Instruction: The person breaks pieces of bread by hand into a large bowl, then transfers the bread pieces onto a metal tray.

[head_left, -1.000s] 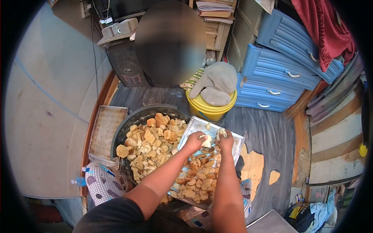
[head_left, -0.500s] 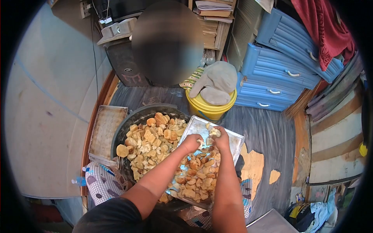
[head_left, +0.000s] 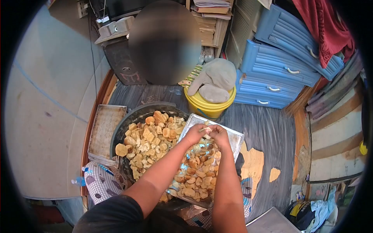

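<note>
My left hand (head_left: 195,134) and my right hand (head_left: 219,136) meet over the far part of a metal baking tray (head_left: 236,138). Between their fingertips is a pale, torn bread piece (head_left: 207,133), and both hands are closed on it. Browned bread pieces (head_left: 196,176) cover the near part of the tray, with bits of its shiny surface showing through. The tray lies tilted across the right side of a large dark tub (head_left: 121,134). Inside the tub is a heap of bread chunks (head_left: 149,145), some golden-crusted and some pale.
Left of the tub lies another baking tray (head_left: 107,128). Beyond it stands a yellow bucket (head_left: 210,108) with a grey cloth item (head_left: 219,75) on its lid. Blue drawers (head_left: 272,73) are at the back right. A torn tan patch (head_left: 253,165) marks the floor.
My hands have come together from slightly apart, and the fingertips of both now meet at one bread piece. The tub and tray stay put, with the view shifted slightly.
</note>
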A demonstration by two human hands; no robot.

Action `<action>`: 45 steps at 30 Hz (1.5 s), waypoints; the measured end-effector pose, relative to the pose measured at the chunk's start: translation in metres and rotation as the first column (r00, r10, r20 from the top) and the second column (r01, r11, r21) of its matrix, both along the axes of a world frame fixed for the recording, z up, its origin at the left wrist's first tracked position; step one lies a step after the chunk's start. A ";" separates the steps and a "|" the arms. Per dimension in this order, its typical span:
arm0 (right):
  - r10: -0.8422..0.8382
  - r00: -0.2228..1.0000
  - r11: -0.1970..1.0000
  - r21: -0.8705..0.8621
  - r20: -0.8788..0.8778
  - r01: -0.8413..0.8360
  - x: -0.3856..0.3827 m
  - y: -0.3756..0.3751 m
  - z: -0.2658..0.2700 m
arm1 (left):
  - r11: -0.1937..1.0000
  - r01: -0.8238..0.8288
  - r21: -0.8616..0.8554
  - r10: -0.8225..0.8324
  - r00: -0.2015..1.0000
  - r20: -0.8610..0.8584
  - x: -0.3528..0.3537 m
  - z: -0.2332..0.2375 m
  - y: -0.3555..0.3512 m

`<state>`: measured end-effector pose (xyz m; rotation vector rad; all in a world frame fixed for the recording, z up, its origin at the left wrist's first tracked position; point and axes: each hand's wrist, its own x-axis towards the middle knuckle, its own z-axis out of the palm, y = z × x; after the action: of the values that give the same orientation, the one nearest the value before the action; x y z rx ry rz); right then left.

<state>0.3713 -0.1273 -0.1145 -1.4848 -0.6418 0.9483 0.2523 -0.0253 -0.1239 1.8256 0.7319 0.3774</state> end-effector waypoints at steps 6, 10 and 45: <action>-0.289 0.943 0.957 -0.075 -0.163 0.280 0.006 -0.002 0.006 | 0.896 -0.113 -0.431 0.182 0.976 0.123 -0.001 0.002 0.010; -0.175 0.974 0.984 0.001 -0.145 0.177 -0.005 0.003 0.001 | 0.920 -0.054 -0.388 0.114 0.984 0.134 0.003 0.014 -0.003; 0.030 0.843 0.922 -0.342 0.537 0.185 0.005 0.004 -0.018 | 0.811 -0.381 -0.444 0.454 0.889 0.067 -0.037 -0.025 0.046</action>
<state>0.3764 -0.1231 -0.1327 -2.1498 -0.8150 0.6037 0.2149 0.0211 -0.1486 1.1972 1.0131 0.6055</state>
